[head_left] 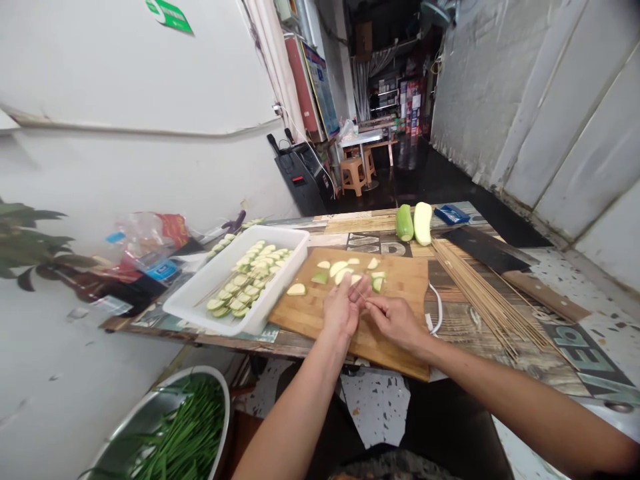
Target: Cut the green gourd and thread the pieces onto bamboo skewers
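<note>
Over the wooden cutting board (310, 313), my left hand (343, 307) is turned palm up, its fingers closed around a pale zucchini slice (356, 279), partly hidden. Close beside it, my right hand (395, 320) pinches a thin bamboo skewer, whose tip end points at the left hand. Cut zucchini slices (296, 289) with green rims lie loose on the board around my fingers. To the left, a white plastic tray (200, 308) holds rows of skewered zucchini slices (245, 287).
A bundle of bamboo skewers (485, 300) lies right of the board, beside a cleaver (487, 250) with a wooden handle. Behind the board are two zucchini pieces (423, 223) and a blue box (451, 214). A metal bowl (226, 407) of green stalks stands below left.
</note>
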Tool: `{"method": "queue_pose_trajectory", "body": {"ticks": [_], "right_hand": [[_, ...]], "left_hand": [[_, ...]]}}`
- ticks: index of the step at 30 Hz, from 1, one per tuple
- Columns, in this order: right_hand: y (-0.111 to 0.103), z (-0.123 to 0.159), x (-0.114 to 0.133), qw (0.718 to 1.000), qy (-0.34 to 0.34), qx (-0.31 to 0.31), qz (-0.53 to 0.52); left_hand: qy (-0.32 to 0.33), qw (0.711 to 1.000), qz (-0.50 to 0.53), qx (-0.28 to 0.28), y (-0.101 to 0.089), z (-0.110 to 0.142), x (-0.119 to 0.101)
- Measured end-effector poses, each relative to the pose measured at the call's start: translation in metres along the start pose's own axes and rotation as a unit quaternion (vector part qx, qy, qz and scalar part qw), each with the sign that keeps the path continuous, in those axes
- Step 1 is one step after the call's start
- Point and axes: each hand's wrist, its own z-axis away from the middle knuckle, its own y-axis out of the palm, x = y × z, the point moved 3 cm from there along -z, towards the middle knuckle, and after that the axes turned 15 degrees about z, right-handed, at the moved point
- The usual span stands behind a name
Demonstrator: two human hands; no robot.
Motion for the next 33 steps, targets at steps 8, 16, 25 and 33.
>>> {"method": "queue_pose_trajectory", "body": {"ticks": [8,16,25,33], "right_hand": [[-0.003,-0.001,-0.001,1.000,0.015,-0.015,-0.001],[-0.002,0.000,-0.002,1.000,0.008,-0.019,-0.001],[0.003,0.001,-0.003,1.000,-0.017,-0.006,-0.001],[-0.001,-0.001,-0.004,1.000,0.007,-0.021,-0.001]], "left_hand": [[0.004,1.000,-0.002,0.010,0.006,0.004,0.017],[-0.012,0.999,-0.018,0.037,0.006,0.007,0.001],[0.006,0.999,-0.018,-0.030,0.014,0.003,-0.016],[0.000,0.999,-0.035,0.025,0.015,0.006,0.005]]}}
